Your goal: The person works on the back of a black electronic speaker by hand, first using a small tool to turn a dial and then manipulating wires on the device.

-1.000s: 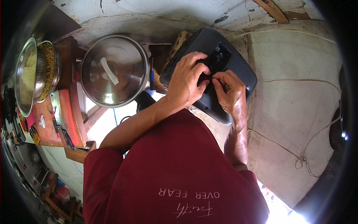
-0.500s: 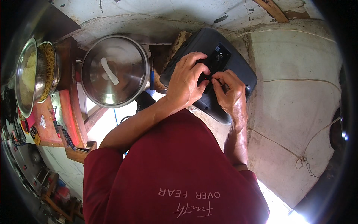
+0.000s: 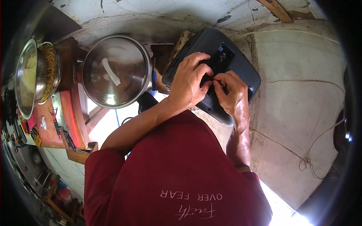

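Note:
A large black device [image 3: 239, 62] with a rounded plastic casing lies tilted in front of me, a recessed panel [image 3: 223, 56] running across its top. My left hand [image 3: 190, 79] rests over the left part of that recess, thumb and curled fingers drawn together at its lower end. My right hand [image 3: 232, 90] meets it from the right, thumb and forefinger pinched close to the left fingertips. Whatever small thing lies between the fingers of either hand is too dark and too covered to make out.
To the left stands a big lidded steel pot [image 3: 128, 67] beside a wooden table [image 3: 49, 135]. A steel colander [image 3: 30, 79], a bowl of noodles [image 3: 49, 71] and a knife [image 3: 67, 139] are there. On the right, thin cord [image 3: 301, 80] crosses a pale surface.
My right thumb and forefinger have shifted very slightly up and left at the recess. My left hand and the black device stay nearly where they were.

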### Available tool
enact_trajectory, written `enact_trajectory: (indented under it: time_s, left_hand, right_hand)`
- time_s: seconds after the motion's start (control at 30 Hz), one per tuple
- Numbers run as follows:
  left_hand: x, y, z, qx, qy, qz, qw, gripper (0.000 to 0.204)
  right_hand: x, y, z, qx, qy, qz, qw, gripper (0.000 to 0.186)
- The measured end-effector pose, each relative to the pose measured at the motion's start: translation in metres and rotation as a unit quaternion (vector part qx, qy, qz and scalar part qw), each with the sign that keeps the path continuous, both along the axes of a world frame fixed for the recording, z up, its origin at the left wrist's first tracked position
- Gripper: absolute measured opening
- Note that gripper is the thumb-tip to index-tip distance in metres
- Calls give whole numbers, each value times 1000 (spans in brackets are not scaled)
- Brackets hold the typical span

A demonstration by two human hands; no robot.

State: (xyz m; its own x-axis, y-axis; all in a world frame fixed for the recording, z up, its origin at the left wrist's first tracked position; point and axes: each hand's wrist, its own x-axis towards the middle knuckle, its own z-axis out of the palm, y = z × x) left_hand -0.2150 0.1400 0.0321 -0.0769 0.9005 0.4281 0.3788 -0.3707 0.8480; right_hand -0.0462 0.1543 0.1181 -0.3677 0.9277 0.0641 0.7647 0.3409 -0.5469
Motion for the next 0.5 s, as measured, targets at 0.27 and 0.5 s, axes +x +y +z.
enact_trajectory:
  time_s: [0.27, 0.5]
  left_hand:
    - [0, 0, -2, 4, -3, 0, 1000, 33]
    - [0, 0, -3, 4, -3, 2, 1000, 33]
  right_hand:
    - [-1, 1, 1, -3, -6, 2, 1000, 13]
    - [-1, 1, -1, 5, -4, 4, 1000, 14]
